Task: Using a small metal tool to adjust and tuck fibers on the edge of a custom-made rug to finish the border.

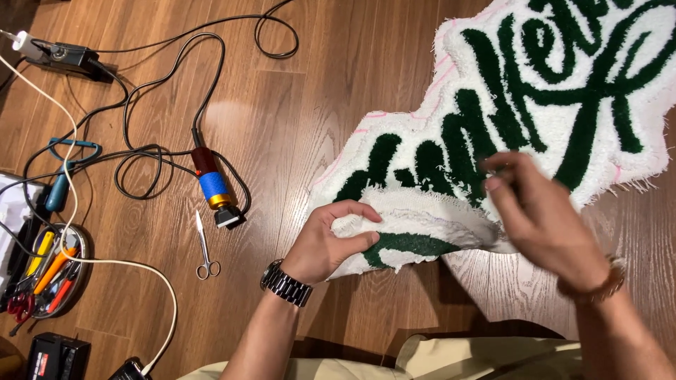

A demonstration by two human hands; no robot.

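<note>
**A:** Head view, looking straight down: a white and green tufted rug (pixel 535 91) lies on the wood floor (pixel 296 127), its near edge folded up so the backing shows.

**B:** Left hand (pixel 325 243)?

**A:** Fingers (pixel 352 210) curled tight, pinching that folded edge, thumb underneath. A firm hold, I'd say; keeping the fold taut near the pinch looks like the way to work this edge cleanly.

**B:** And the right hand (pixel 542 218)?

**A:** Over the pile, just beside the fold. Fingers (pixel 501 169) drawn narrow at the tips, touching the green tufts; it's blurred, so I can't tell if they hold anything small.

**B:** Tools?

**A:** Well apart on the left: small scissors (pixel 205 250), a corded trimmer (pixel 215 190) with a blue band, tangled cables (pixel 141 127), and a round tray (pixel 79 267) of hand tools. Neither hand is near them.
</note>
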